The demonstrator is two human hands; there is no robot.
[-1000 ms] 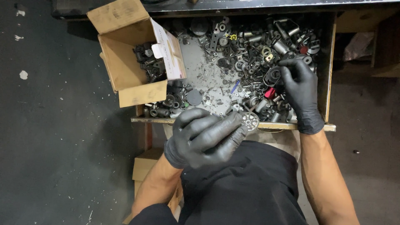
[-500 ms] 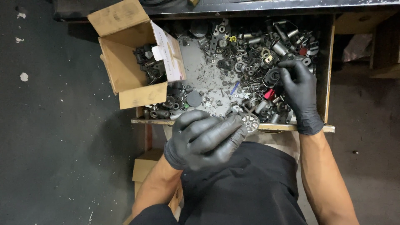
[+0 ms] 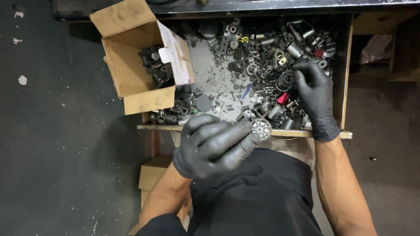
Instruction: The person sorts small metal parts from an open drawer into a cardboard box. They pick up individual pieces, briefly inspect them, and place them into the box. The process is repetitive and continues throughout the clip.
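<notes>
The person's left hand (image 3: pixel 213 146), in a black glove, sits at about six o'clock in the view, just below the front rim of the open drawer (image 3: pixel 345 78), with its fingers curled and its fingertips pinched on a small round metal disc (image 3: pixel 261 129) pierced by a ring of holes. Over the last second this disc has barely shifted: it has only turned slightly at the fingertips and stays at the drawer's front edge, so the part appears to be under inspection rather than on its way anywhere. The right hand (image 3: pixel 316 98), also gloved in black, remains at about two o'clock from the left hand, resting on the heap of loose metal parts (image 3: pixel 262 57), its fingers bent down among rings and bushings; whether they have closed on a piece cannot be told. Its position is almost unchanged, which suggests that the sorting through the heap has paused. A small red part (image 3: pixel 283 98) lies just beside it at nine o'clock. At ten o'clock, an open cardboard box (image 3: pixel 135 65) holding dark parts leans on the drawer's left corner, above the dark floor (image 3: pixel 52 131).
</notes>
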